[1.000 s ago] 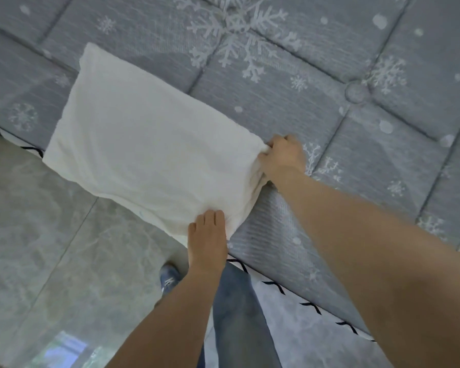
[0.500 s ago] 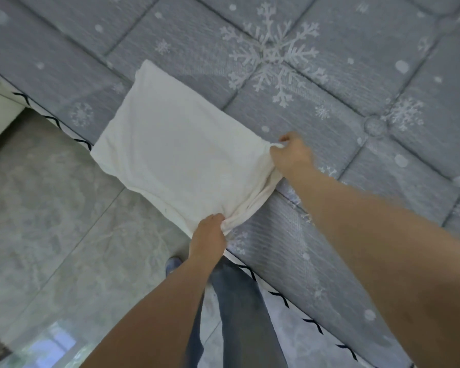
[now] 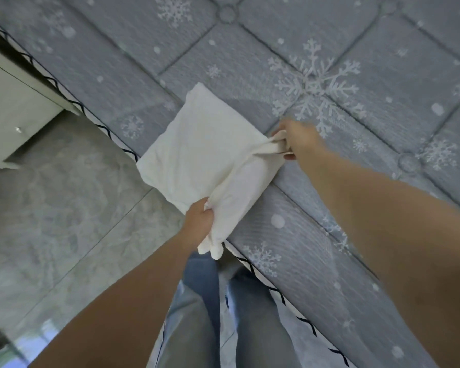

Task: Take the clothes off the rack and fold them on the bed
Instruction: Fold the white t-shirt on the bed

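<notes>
Head view, looking down: white folded garment (image 3: 205, 144) lying at the edge of the grey snowflake-patterned mattress (image 3: 329, 49), one corner hanging past the edge over the floor. Left hand (image 3: 198, 221) curled round the near corner of the cloth, fingers closed on a bunched fold, with two loose ends dangling just below the grip. Right hand (image 3: 299, 138) pinching the far corner of the same edge, fingers and thumb closed on a twisted tab of fabric, held just above the mattress surface. Between the two grips, a lifted band of cloth rolled loosely and stretched taut from hand to hand. Beyond the grips, away from the body, the flat rest of the garment resting on the quilted top. Below the left grip, blue jeans (image 3: 258, 328) beside the black-stitched mattress border. Left of the grips, grey marbled floor tiles (image 3: 59, 208) and a pale cabinet (image 3: 8, 110) well apart from the cloth.
</notes>
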